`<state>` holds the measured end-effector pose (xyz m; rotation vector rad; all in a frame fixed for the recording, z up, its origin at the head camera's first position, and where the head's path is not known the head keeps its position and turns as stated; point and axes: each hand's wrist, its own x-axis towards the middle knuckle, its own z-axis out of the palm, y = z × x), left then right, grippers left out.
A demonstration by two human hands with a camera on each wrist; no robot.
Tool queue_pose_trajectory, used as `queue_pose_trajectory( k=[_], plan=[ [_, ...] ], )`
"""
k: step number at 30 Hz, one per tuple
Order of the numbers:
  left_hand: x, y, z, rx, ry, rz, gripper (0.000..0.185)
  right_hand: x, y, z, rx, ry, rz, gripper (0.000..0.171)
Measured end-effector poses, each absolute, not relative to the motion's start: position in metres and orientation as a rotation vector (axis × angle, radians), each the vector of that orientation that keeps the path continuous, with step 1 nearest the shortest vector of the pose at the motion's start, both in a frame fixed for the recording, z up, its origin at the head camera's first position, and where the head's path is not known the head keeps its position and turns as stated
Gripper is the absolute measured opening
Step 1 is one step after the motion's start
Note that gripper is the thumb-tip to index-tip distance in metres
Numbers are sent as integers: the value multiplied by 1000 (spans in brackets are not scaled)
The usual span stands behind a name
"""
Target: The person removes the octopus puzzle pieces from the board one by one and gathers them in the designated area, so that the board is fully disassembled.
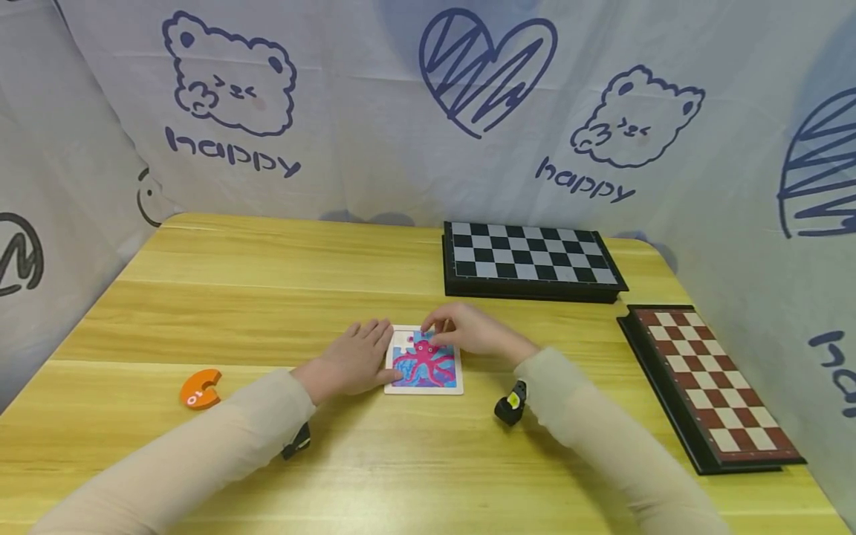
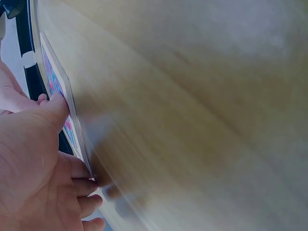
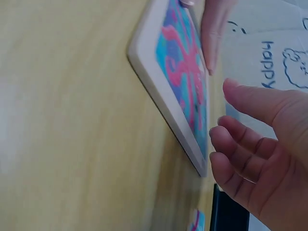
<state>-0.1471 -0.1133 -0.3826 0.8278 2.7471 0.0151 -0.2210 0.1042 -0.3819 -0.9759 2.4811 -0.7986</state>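
A small square puzzle board with a pink octopus on blue lies flat on the wooden table. My left hand rests flat beside its left edge, fingers straight, and the thumb presses on the board's rim. My right hand hovers over the board's far edge with loosely curled fingers and nothing between them and the thumb. A small blue-and-pink piece lies just past the board near those fingertips. The board's far left corner shows bare white.
An orange C-shaped piece lies on the table to the left. A black-and-white chessboard sits at the back, a brown-and-white one along the right edge. Printed cloth walls the table in.
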Motion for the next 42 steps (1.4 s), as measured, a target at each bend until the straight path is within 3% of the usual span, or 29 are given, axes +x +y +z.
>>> queue_pose_trajectory(
  k=[17, 30, 37, 42],
  plan=[
    [-146, -112, -382, 822, 2741, -29, 77, -212, 87, -385, -1069, 2530, -497, 32],
    [-147, -113, -381, 827, 2745, -9, 76, -212, 87, -387, -1009, 2550, -606, 29],
    [-147, -112, -382, 823, 2741, -33, 76, -214, 90, -391, -971, 2558, -698, 39],
    [-148, -112, -383, 817, 2745, -39, 77, -216, 94, -392, -876, 2527, -858, 21]
  ],
)
